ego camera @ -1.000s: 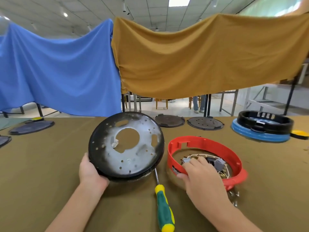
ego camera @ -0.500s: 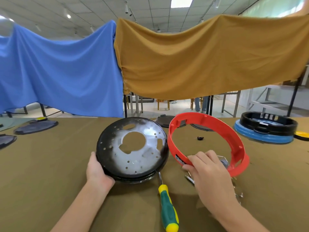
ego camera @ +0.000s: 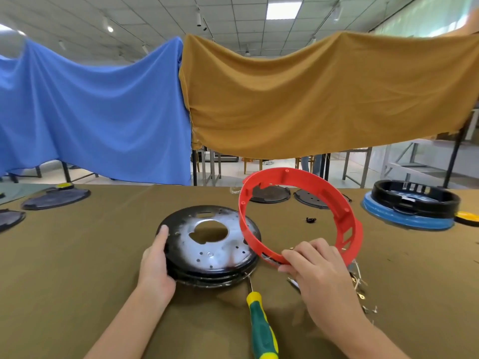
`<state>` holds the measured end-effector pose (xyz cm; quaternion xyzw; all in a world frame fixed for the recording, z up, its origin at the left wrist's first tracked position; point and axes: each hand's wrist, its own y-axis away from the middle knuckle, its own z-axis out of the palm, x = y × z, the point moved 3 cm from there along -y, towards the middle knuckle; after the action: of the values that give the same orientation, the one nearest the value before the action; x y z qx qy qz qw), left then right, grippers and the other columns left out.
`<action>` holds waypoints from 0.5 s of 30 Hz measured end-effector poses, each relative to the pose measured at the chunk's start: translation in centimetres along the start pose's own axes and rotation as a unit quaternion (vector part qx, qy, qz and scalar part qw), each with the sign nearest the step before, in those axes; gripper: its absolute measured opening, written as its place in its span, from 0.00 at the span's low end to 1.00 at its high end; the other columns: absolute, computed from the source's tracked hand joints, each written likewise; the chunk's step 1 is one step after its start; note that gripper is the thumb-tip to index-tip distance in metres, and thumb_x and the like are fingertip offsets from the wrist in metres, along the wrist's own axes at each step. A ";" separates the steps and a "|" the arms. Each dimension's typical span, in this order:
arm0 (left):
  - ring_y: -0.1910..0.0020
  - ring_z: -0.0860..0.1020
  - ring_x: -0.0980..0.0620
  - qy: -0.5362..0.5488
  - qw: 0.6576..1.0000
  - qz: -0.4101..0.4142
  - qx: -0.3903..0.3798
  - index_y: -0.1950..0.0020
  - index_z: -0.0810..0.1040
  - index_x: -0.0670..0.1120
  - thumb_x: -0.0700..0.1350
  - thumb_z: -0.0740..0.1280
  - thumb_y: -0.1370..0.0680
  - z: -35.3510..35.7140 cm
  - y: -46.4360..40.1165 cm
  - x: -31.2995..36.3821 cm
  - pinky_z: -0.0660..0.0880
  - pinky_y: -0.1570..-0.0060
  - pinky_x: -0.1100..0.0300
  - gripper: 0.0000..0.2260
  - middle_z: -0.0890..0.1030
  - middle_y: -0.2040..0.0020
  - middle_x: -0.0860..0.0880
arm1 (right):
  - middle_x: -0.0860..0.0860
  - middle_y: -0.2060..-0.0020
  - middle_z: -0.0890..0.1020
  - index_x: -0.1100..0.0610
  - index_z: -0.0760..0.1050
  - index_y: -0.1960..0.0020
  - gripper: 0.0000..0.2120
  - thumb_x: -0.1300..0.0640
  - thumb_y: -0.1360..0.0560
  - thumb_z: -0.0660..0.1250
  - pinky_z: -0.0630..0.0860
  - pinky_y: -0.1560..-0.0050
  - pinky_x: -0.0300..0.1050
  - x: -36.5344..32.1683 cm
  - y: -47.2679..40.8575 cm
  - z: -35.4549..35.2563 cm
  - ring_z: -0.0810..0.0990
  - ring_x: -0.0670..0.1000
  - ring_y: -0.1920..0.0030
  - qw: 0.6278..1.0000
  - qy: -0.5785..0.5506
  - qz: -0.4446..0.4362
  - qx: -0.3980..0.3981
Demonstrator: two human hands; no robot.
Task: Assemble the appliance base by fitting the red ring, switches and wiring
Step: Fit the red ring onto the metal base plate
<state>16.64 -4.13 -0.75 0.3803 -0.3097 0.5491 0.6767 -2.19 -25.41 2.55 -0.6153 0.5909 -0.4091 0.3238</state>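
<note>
The right hand (ego camera: 320,270) pinches the near rim of the red ring (ego camera: 300,216) between thumb and curled fingers, holding it tilted up off the table so its far edge rises well above the hand and its left side overlaps the black base plate (ego camera: 210,244). The left hand (ego camera: 155,263) grips that plate's left edge, thumb lying along the rim, with the plate resting on the olive-covered table (ego camera: 77,255). A green-and-yellow screwdriver (ego camera: 260,325) lies between the wrists, and small metal terminals (ego camera: 359,283) are scattered just right of the right hand.
</note>
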 end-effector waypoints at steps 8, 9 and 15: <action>0.49 0.82 0.45 -0.178 0.983 0.037 0.005 0.45 0.75 0.43 0.50 0.70 0.21 0.2 0.1 -0.6 0.79 0.56 0.51 0.12 0.82 0.46 0.44 | 0.47 0.63 0.79 0.59 0.81 0.57 0.15 0.51 0.22 0.61 0.70 0.61 0.51 1.1 -0.4 -0.2 0.69 0.51 0.58 0.993 -0.097 0.055 0.049; 0.50 0.82 0.45 -0.191 0.981 0.038 0.006 0.46 0.74 0.44 0.51 0.70 0.21 0.2 0.2 -0.7 0.79 0.57 0.52 0.12 0.82 0.47 0.44 | 0.47 0.62 0.79 0.60 0.81 0.56 0.15 0.51 0.22 0.60 0.72 0.61 0.52 1.4 -0.5 -0.3 0.69 0.51 0.57 0.989 -0.125 0.068 0.051; 0.51 0.82 0.49 -0.187 0.982 0.030 -0.004 0.47 0.73 0.47 0.50 0.68 0.20 0.5 0.5 -0.5 0.78 0.60 0.54 0.09 0.82 0.48 0.48 | 0.50 0.56 0.75 0.61 0.78 0.51 0.21 0.48 0.17 0.52 0.67 0.53 0.34 2.9 -0.9 -1.0 0.70 0.50 0.54 0.945 -0.239 0.212 0.075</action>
<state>16.01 -4.75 -0.82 0.4640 -0.4440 0.4871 0.5919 -2.73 -28.08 4.17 -0.5296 0.5808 -0.2150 0.5796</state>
